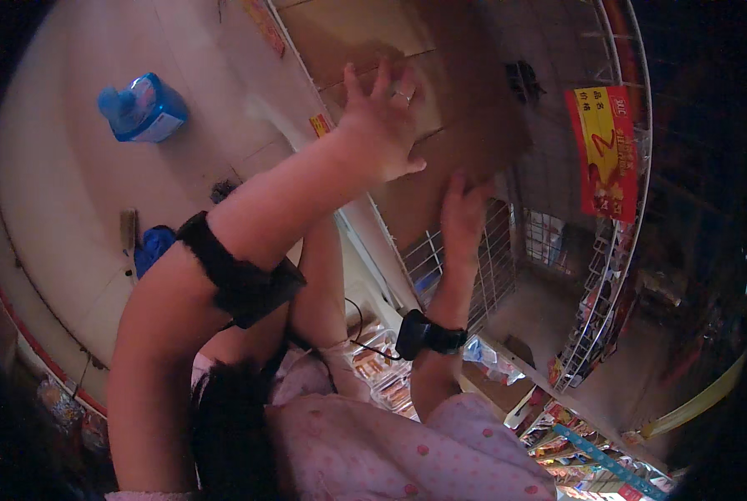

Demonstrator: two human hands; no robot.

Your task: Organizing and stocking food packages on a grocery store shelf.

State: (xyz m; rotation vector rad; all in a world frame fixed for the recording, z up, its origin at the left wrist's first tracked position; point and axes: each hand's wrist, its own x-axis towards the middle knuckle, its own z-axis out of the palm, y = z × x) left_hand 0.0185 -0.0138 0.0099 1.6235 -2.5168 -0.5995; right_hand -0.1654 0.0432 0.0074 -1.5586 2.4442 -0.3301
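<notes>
My left hand [382, 119] lies with its fingers spread over a brown board, apparently cardboard [429, 87]; a ring shows on one finger. My right hand [464, 210] is at the board's lower edge, beside a wire mesh panel [498, 263]. Whether its fingers grip the edge is unclear. A black band [238, 275] wraps my left arm, and a black strapped device [429, 335] sits on my right wrist. The board's far right part is dark and blurred.
A blue plastic container [148, 113] stands on the tiled floor [223, 81] at left, above a blue object [154, 249]. A red and yellow price card [605, 153] hangs on the curved wire rack at right. Packaged goods [386, 369] lie below, beyond my legs.
</notes>
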